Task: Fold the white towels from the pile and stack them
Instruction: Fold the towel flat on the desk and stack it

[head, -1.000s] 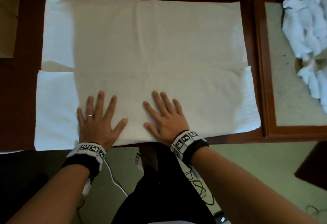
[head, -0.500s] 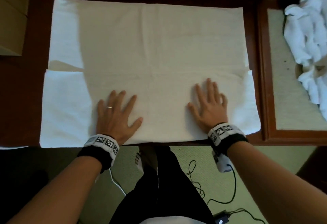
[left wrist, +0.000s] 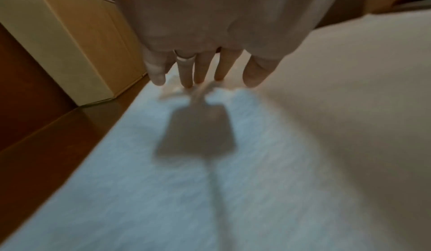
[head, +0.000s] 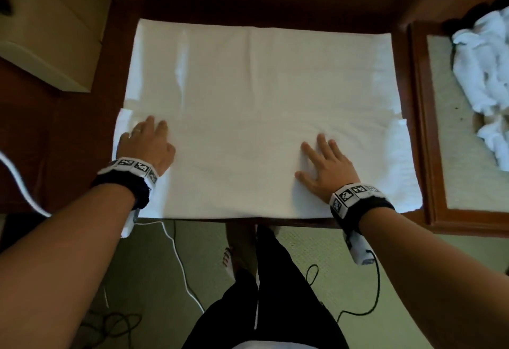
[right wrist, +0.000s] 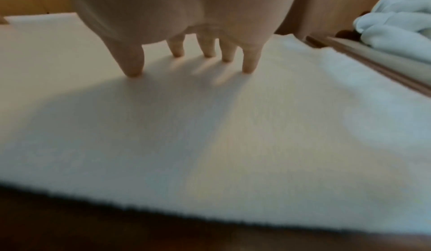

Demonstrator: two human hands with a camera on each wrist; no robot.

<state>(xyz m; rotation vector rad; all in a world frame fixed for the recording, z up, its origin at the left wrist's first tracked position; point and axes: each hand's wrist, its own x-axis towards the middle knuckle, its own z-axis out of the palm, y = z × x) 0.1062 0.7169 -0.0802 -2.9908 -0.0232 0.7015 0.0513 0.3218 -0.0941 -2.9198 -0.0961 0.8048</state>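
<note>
A large white towel [head: 261, 87] lies spread on the dark wooden table [head: 82, 156], its near part folded over the rest. My left hand [head: 146, 142] rests at the towel's left edge by the end of the fold line. In the left wrist view its straight fingers [left wrist: 186, 70] touch the cloth [left wrist: 210, 181]. My right hand [head: 322, 164] lies flat with fingers spread on the near right part; its fingertips [right wrist: 248, 65] press the towel [right wrist: 233, 135]. The pile of crumpled white towels [head: 484, 73] lies at the far right.
A side table with a wooden frame [head: 424, 128] and a pale top holds the pile. A cardboard box [head: 49, 32] stands at the far left on the table, close to the towel's left edge [left wrist: 70, 43]. Cables lie on the green floor [head: 179, 266] below.
Both hands have slid apart from the middle of the near fold. The left one has reached the towel's left edge; the right one stays on the right part.
</note>
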